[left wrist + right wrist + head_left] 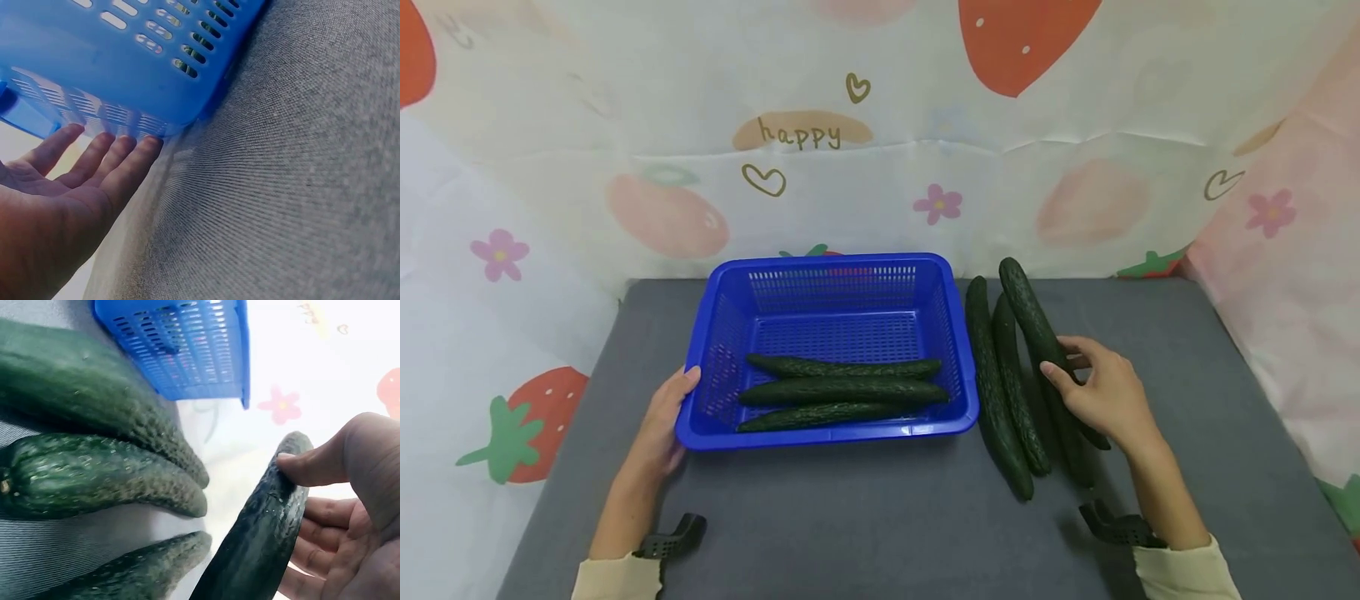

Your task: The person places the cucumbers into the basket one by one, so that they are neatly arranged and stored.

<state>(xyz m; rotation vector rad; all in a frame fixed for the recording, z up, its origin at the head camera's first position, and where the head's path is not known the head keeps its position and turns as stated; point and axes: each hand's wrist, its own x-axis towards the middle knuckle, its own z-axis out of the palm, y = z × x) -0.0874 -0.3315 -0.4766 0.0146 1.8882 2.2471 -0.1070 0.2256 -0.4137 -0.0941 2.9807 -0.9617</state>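
In the head view my right hand (1108,396) grips a dark green cucumber (1033,312) between thumb and fingers. The right wrist view shows this cucumber (256,531) raised at a slant, thumb on its upper side. Two more cucumbers, a long one (992,392) and a slimmer one (1018,400), lie beside the basket; another (1096,437) is mostly hidden beneath my right hand. My left hand (662,421) holds the left side of a blue plastic basket (827,435), thumb at the rim, fingertips against its outer wall. Inside lie three cucumbers, among them a thick one (842,390).
A grey cloth (850,517) covers the table. Behind it hangs a printed curtain (880,217) with strawberries and flowers, which also closes off both sides. The basket's right wall stands close to the loose cucumbers.
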